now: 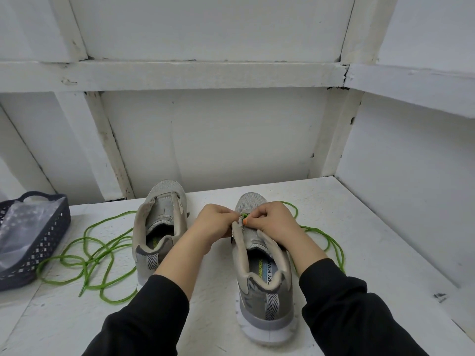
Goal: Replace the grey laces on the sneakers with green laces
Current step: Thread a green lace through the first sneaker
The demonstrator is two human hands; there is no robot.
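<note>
first, at the lower edge, two black sleeves (154, 317) are seen stretched forward over a white painted table (372, 240). between them, a little to the right, the nearer sneaker (267, 291) is stood upright on its white sole, heel toward the camera and toe pointing away. just beyond its opening both hands are held close together over the eyelet area. the left hand (216, 224) is curled, and the edge of the shoe's left flap is pinched by its fingertips. the right hand (276, 222) is curled too, and the end of a green lace (245, 215) is pinched between its thumb and forefinger right at that flap; whether the tip is through an eyelet cannot be told. the remainder of this lace is looped past the toe and laid in curves on the table to the right of the shoe. to the left, the farther sneaker (159, 227) is stood roughly parallel, apart from the first, its tongue exposed. a loose green lace (88, 263) is spread in a tangle beside it, reaching toward a dark lattice basket (48, 242) at the left edge, in which crumpled clear plastic (20, 227) is held. behind everything, a white boarded wall (231, 137) with wooden battens is seen.
</note>
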